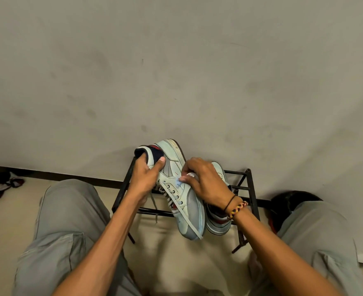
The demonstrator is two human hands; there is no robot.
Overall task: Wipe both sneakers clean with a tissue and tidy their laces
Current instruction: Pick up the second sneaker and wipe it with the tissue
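A white and grey sneaker [183, 195] with a navy and red collar is held up in front of me, its toe pointing toward me. My left hand [146, 178] grips it at the heel collar, fingers inside the opening and thumb on the side. My right hand [204, 180] pinches a small white tissue [185, 177] and presses it against the sneaker's side by the eyelets. Loose laces [155, 207] hang below the shoe. The second sneaker [218, 221] rests on the black metal rack [249, 182], partly hidden behind my right hand and wrist.
The rack stands against a grey wall [176, 71] with a dark skirting strip. My knees in grey trousers [69, 221] frame it on both sides. Dark red and black footwear [4, 185] lies on the floor at far left. A dark object [283, 204] sits right of the rack.
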